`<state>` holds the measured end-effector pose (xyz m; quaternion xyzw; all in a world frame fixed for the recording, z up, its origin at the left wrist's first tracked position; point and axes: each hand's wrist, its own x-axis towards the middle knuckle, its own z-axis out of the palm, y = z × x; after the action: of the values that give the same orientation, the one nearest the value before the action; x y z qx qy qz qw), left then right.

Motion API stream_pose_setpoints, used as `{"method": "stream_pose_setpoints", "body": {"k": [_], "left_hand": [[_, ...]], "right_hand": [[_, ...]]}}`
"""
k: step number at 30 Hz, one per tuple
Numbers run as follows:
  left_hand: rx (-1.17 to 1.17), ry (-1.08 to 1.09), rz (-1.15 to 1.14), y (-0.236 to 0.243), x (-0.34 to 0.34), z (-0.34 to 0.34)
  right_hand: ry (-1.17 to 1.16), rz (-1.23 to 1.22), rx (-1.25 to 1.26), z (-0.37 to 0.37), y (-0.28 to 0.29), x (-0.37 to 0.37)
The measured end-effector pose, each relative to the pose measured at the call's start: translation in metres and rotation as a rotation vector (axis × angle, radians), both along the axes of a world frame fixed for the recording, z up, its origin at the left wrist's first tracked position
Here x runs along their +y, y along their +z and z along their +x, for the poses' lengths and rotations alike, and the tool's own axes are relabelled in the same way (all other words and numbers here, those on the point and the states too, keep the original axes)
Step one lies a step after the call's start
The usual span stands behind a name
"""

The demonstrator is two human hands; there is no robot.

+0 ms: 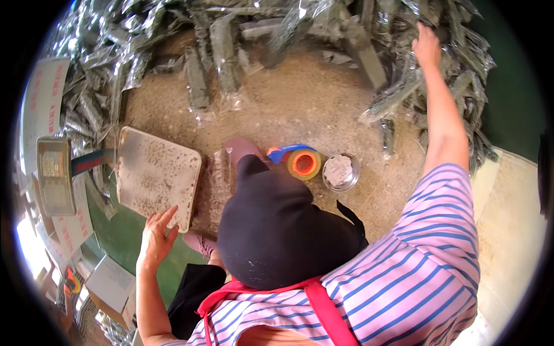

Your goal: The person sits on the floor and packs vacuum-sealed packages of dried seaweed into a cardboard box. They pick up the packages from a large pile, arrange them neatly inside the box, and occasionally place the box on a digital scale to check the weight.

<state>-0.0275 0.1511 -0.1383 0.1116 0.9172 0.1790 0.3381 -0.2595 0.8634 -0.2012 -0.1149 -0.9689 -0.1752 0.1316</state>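
Note:
Far out at the upper right, my right hand [427, 47] has its fingers drawn together at the end of a plastic-wrapped grey-green bundle [428, 11] in the pile; the fingertips are small and partly hidden there. My left hand [157, 235] is open, fingers stretched, holding nothing. It rests by the near corner of the speckled metal plate of a weighing scale [157, 164]. The scale's display head [56, 173] stands on a dark post to the left of the plate. Nothing lies on the plate but dark specks.
More wrapped bundles [225, 52] heap along the far side and both flanks. By my knee lie a blue tape dispenser [283, 152], a tape roll [311, 164] and a round metal tin [353, 183] with pale paper inside. White boxes [111, 282] stand at the lower left.

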Motion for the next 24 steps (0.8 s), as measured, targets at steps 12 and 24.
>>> {"method": "stream_pose_setpoints", "body": {"k": [12,24], "left_hand": [[-0.125,-0.048,0.048,0.005,0.02,0.025],[-0.073,0.079,0.057,0.037,0.003,0.083]], "right_hand": [[-0.538,-2.569,0.292,0.126,-0.133,-0.119],[-0.233,-0.835,-0.805,0.349,-0.223,-0.118]]}}
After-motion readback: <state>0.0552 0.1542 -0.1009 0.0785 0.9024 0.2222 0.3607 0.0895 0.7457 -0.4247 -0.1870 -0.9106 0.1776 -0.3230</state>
